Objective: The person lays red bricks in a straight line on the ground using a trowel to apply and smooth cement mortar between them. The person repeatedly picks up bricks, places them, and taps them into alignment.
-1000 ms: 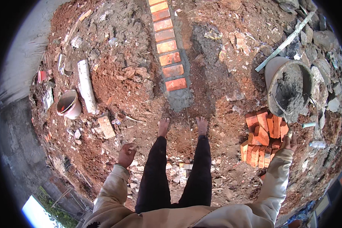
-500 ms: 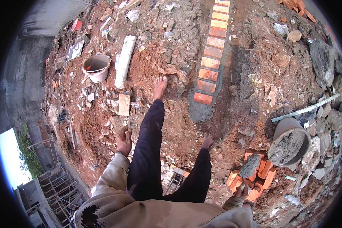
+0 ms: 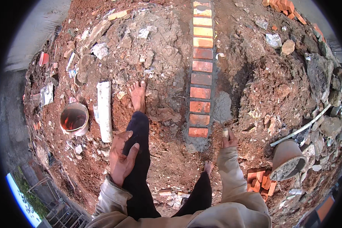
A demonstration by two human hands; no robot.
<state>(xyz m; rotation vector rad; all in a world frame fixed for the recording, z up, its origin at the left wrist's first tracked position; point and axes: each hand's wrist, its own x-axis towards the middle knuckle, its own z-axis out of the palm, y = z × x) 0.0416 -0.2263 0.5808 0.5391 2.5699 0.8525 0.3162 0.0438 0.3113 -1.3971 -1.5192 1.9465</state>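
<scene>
Just right of the brick row (image 3: 200, 93), near its closest end, our right hand (image 3: 229, 140) now has a patch of wet mortar (image 3: 222, 107) ahead of it; a moment ago both were over the loose bricks (image 3: 261, 180), farther right of the row and nearer our body. Those fingers are wrapped around a pale, stubby handle (image 3: 225, 133), probably a trowel's; mortar hides any blade, and we cannot tell whether it touches the ground. Our left foot (image 3: 138, 95) now stands farther along the row's left side, with our right foot (image 3: 208, 166) behind, short of its end. Left of the row, our left hand (image 3: 122, 157) hangs over our leg (image 3: 138, 131), fingers half curled, thumb apart, nothing seen in it. To our eye, the work has shifted from the loose bricks to the row, where bare mortar bed (image 3: 197, 145) shows past the nearest brick.
</scene>
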